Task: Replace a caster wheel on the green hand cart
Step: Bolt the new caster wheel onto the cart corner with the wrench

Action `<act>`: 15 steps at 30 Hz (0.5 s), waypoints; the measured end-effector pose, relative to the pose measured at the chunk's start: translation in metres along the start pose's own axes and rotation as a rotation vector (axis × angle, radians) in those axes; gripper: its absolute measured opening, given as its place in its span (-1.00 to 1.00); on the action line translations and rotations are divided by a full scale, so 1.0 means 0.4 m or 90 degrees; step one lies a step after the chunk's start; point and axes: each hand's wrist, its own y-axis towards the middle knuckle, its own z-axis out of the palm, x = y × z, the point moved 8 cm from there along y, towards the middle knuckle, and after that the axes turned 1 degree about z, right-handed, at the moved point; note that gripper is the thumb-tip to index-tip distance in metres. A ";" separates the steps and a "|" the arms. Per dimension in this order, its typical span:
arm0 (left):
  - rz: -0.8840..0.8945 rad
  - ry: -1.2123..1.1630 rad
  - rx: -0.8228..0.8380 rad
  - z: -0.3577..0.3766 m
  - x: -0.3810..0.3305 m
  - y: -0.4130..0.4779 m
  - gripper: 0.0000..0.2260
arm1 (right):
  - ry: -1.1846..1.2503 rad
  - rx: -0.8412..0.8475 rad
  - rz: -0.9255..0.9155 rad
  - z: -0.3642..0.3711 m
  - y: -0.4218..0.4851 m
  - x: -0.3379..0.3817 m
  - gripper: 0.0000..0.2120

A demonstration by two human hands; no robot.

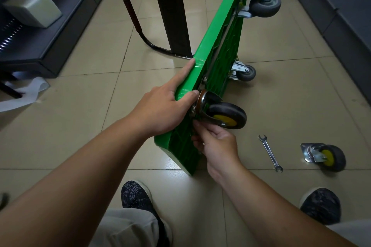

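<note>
The green hand cart [215,32] stands on its long edge on the tiled floor, underside facing right. My left hand [166,106] holds its upper edge, index finger straight along the deck, thumb by the plate of a caster with a yellow hub [224,115]. My right hand [215,142] is just below that caster, fingers curled and pinching something small at its mounting plate; what it is stays hidden. A loose caster with a yellow hub [326,156] lies on the floor at right, with a double open-end wrench [270,152] beside it.
Two grey casters [263,4] [244,72] stick out of the cart's underside further away. The black folding handle [132,14] lies on the floor to the left. Dark cabinets line both sides. My shoes [136,194] [321,204] are near the cart's near end.
</note>
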 end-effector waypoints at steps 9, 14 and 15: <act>0.001 0.006 -0.014 0.001 -0.002 0.001 -0.43 | -0.027 -0.021 -0.114 0.001 -0.025 0.027 -0.88; -0.002 0.004 -0.011 -0.001 0.000 0.001 -0.43 | 0.038 -0.015 0.016 0.020 -0.016 -0.003 -0.94; -0.003 0.003 -0.011 -0.002 0.001 0.001 -0.44 | 0.026 -0.019 -0.003 0.019 -0.015 0.003 -0.95</act>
